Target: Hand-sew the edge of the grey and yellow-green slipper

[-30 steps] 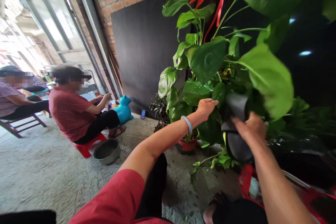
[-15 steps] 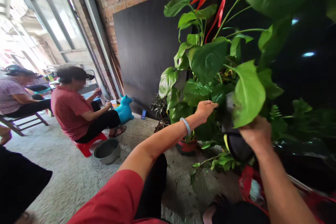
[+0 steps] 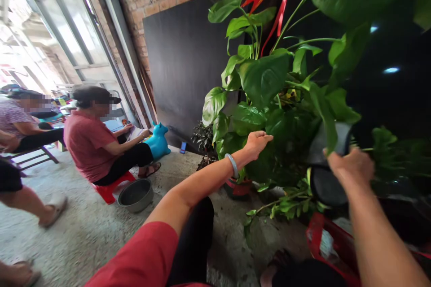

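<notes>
Fingers of the right hand (image 3: 353, 166) clasp the side of a black item (image 3: 327, 187) beside the plant (image 3: 264, 78); it looks light and pliable, probably best held by an edge. The left hand (image 3: 257, 144) has curled fingers; whether they pinch anything, I cannot tell.

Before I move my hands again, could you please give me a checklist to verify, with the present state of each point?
1. Right hand holding the dark object: ok.
2. View of that object unobstructed: not ok, a drooping leaf partly covers it.
3. Left hand gripping a stem: cannot tell, its grasp is unclear against the foliage.
4. Red pot standing on the floor: ok.
5. Seated person in red apart from both hands: ok.
</notes>
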A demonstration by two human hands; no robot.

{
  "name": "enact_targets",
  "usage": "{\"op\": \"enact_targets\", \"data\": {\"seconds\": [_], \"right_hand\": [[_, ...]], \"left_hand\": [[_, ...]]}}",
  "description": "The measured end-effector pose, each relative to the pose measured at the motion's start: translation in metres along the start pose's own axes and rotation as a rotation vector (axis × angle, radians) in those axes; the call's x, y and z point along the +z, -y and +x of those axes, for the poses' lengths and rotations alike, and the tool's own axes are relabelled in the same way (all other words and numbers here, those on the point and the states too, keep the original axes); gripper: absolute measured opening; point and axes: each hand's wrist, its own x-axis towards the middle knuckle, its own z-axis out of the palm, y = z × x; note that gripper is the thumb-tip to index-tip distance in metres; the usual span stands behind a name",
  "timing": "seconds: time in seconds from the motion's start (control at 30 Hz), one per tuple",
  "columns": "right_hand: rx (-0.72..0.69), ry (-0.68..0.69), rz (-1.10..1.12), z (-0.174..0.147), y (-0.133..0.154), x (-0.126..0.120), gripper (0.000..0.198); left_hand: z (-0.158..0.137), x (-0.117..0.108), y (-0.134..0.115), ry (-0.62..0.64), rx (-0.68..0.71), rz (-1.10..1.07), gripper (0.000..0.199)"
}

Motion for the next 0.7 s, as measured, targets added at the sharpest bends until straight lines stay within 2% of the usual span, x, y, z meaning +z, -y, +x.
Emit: {"op": "enact_targets", "data": {"seconds": [0.1, 0.2, 0.23, 0.3, 0.37, 0.4, 0.47, 0.5, 0.57, 0.6, 0.67, 0.7], "right_hand": [[0.038, 0.278, 0.067, -0.053, -0.033, 0.024, 0.024], [0.105, 0.477, 0.263, -0.100, -0.057, 0.009, 0.028], [0.156, 0.472, 0.354, -0.107, -0.056, -0.003, 0.034], [0.224, 0.299, 0.521, -0.110, -0.039, -0.030, 0.047], [0.135, 0.046, 0.587, -0.103, -0.010, -0.047, 0.053], [0.045, -0.023, 0.562, -0.099, 0.004, -0.047, 0.053], [-0.123, -0.014, 0.429, -0.096, 0.022, -0.031, 0.049], [-0.167, 0.045, 0.356, -0.100, 0.023, -0.017, 0.045], [-0.160, 0.219, 0.272, -0.116, 0.009, 0.014, 0.037], [-0.129, 0.309, 0.281, -0.128, -0.004, 0.027, 0.035], [-0.052, 0.460, 0.364, -0.151, -0.032, 0.038, 0.038], [-0.015, 0.504, 0.418, -0.161, -0.042, 0.036, 0.041]], "left_hand": [[0.000, -0.006, 0.000, -0.002, -0.005, 0.015, 0.034], [0.001, -0.011, 0.002, -0.005, -0.023, 0.045, 0.028], [0.001, -0.011, 0.003, -0.005, -0.029, 0.051, 0.028], [0.002, -0.010, 0.006, -0.006, -0.035, 0.050, 0.030], [0.003, -0.006, 0.009, -0.012, -0.037, 0.041, 0.034], [0.003, -0.003, 0.010, -0.012, -0.034, 0.037, 0.035], [0.003, 0.001, 0.011, -0.004, -0.022, 0.041, 0.034], [0.001, 0.001, 0.011, 0.004, -0.012, 0.056, 0.032], [-0.006, -0.005, 0.009, 0.010, 0.047, 0.122, 0.022], [-0.012, -0.011, 0.009, -0.005, 0.117, 0.175, 0.015], [-0.027, -0.030, 0.012, -0.087, 0.341, 0.310, 0.005], [-0.034, -0.041, 0.015, -0.161, 0.477, 0.386, 0.017]]}}
